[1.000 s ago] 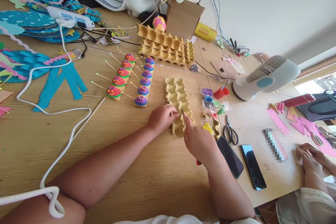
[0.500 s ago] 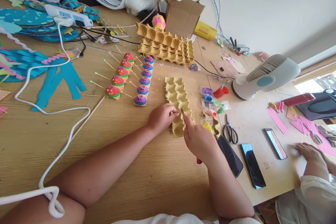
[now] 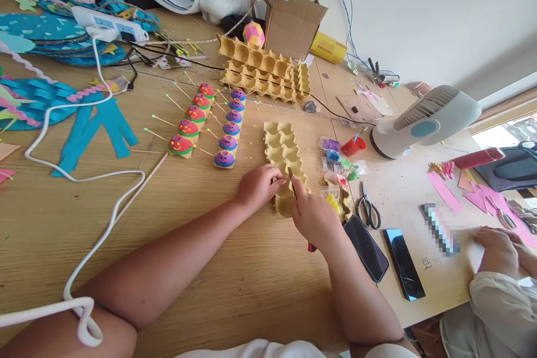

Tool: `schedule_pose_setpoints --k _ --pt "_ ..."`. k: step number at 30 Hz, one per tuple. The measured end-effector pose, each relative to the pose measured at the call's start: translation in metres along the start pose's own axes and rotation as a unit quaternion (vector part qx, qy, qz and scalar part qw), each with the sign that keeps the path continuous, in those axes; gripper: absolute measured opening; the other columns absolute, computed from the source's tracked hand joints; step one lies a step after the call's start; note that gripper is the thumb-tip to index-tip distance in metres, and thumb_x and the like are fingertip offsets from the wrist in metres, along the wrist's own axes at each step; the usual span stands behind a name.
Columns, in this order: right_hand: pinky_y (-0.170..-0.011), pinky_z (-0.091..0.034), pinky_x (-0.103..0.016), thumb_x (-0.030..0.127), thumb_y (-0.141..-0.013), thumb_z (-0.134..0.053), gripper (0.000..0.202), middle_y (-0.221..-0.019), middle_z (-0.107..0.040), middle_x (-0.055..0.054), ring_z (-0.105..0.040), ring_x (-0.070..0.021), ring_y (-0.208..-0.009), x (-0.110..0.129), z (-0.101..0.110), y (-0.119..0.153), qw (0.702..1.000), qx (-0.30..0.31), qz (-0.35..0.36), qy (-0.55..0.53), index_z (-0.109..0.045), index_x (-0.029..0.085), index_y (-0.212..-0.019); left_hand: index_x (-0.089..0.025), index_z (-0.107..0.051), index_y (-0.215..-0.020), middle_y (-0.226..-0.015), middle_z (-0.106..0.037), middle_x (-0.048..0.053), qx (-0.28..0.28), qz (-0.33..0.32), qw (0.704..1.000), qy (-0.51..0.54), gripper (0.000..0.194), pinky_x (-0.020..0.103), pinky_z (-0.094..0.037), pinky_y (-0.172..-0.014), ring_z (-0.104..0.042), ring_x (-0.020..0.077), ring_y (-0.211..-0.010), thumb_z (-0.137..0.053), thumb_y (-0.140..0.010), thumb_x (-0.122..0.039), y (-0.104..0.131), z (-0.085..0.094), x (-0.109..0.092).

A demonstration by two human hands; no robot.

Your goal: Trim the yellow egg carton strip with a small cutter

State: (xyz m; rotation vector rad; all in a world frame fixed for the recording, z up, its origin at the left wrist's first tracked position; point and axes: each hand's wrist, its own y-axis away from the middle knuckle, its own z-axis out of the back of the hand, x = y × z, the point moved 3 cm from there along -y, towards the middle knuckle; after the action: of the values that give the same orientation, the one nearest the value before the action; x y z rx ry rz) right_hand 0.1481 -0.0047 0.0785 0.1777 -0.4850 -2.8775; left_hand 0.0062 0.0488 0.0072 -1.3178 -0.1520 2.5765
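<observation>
A pale yellow egg carton (image 3: 286, 152) lies cups up on the wooden table. My left hand (image 3: 260, 185) pinches its left edge with thumb and forefinger. In my right hand (image 3: 314, 215) is a thin dark blade (image 3: 290, 174), its tip over the carton's middle ridge; a red handle end (image 3: 311, 247) shows below the fist. To the left of the carton stand a row of painted red-and-green cups (image 3: 188, 128) and a row of blue-and-purple cups (image 3: 230, 128), with thin sticks poking out.
Black-handled scissors (image 3: 368, 210), two dark phones (image 3: 366, 249), a red cup (image 3: 353, 146) and a white fan (image 3: 423, 123) are on the right. Another person's hands (image 3: 499, 246) rest at far right. More cartons (image 3: 260, 75) lie behind; a white cable (image 3: 104, 229) crosses the left.
My right hand has shifted slightly left with the blade. My left hand stays at the carton's edge. The other person's arm has moved a little.
</observation>
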Motion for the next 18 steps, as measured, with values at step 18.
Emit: schedule_pose_setpoints --k 18 --pt "-0.059 -0.042 -0.030 0.028 -0.099 -0.024 0.058 -0.090 -0.074 -0.008 -0.070 -0.0235 -0.079 0.000 0.003 0.007 1.000 0.031 -0.005 -0.001 -0.022 0.017 -0.157 -0.021 -0.067 -0.078 -0.087 -0.068 0.000 0.004 0.000 1.000 0.003 0.014 0.027 -0.036 -0.062 -0.059 0.0148 -0.075 -0.063 -0.088 -0.031 0.001 0.000 -0.002"
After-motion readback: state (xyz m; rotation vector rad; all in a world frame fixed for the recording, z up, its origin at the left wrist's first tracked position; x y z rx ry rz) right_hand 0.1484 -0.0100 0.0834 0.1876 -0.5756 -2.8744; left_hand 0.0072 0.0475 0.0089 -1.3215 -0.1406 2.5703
